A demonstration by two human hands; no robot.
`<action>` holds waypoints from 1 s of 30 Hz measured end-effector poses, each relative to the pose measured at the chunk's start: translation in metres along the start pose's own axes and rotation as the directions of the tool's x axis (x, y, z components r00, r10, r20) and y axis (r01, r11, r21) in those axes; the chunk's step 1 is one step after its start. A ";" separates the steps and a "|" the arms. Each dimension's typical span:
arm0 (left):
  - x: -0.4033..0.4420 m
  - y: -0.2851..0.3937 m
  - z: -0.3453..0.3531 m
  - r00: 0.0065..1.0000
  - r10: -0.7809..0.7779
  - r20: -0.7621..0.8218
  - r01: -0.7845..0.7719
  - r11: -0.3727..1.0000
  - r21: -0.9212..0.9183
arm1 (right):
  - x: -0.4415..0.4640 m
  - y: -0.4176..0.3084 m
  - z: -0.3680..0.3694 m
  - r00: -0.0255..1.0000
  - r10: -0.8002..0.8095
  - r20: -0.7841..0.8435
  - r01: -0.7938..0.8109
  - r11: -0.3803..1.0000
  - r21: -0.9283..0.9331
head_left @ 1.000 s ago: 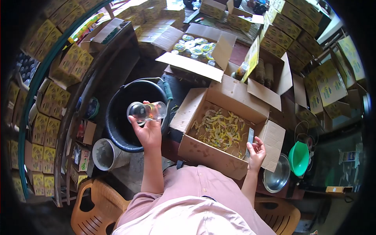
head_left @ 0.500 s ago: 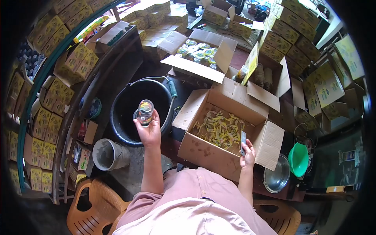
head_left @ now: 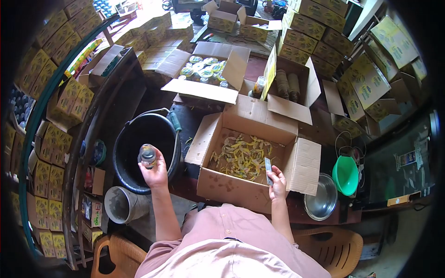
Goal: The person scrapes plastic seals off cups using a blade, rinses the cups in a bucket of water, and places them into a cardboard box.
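My left hand (head_left: 155, 172) is closed around a small glass jar (head_left: 148, 157), one round end turned up towards me. It is above the large black bucket (head_left: 121, 172), whose green-gripped handle rests at the rim. Between the fingers of my right hand (head_left: 277, 184) is a flat grey metal blade (head_left: 268, 166), pointing up over the near wall of an open cardboard box (head_left: 232, 187). Yellow and whitish label scraps (head_left: 243, 155) lie scattered on that box's floor.
Beyond stands an open carton (head_left: 199, 91) of lidded jars, beside another carton (head_left: 289, 111). A steel bowl (head_left: 320, 199) and green basin (head_left: 346, 175) are at right. A grey bucket (head_left: 124, 205) sits at left. Stacked yellow cartons (head_left: 303, 30) and chairs (head_left: 327, 245) surround the spot.
The whole view has shifted, so most things appear further left. The jar has turned in my left hand, and its coloured, barcoded side no longer shows clearly. The blade stays in my right hand.
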State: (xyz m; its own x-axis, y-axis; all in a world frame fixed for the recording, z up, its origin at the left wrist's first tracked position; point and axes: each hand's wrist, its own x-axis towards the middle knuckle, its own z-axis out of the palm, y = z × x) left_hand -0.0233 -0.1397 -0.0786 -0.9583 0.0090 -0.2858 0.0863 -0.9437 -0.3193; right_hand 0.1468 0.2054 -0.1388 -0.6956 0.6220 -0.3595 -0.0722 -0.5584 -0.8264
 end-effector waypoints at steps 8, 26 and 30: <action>0.014 0.003 0.022 0.969 0.238 -0.060 -0.213 0.937 0.275 | -0.003 0.001 0.001 1.000 -0.009 0.006 0.009 1.000 -0.022; 0.110 -0.220 0.060 0.919 -0.334 0.208 -0.202 0.054 0.978 | -0.008 -0.019 -0.015 0.991 0.119 0.062 -0.126 0.984 0.126; 0.167 -0.297 0.042 0.713 -0.630 0.307 -0.678 -0.506 0.533 | -0.003 -0.021 -0.009 0.996 0.086 0.020 -0.087 0.995 0.049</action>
State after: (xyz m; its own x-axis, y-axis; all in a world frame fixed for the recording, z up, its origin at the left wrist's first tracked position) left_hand -0.2205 0.1283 0.0063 -0.8213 0.4999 0.2750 0.4601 0.2953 0.8373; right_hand 0.1573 0.2201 -0.1244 -0.7137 0.5602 -0.4206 -0.0458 -0.6364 -0.7700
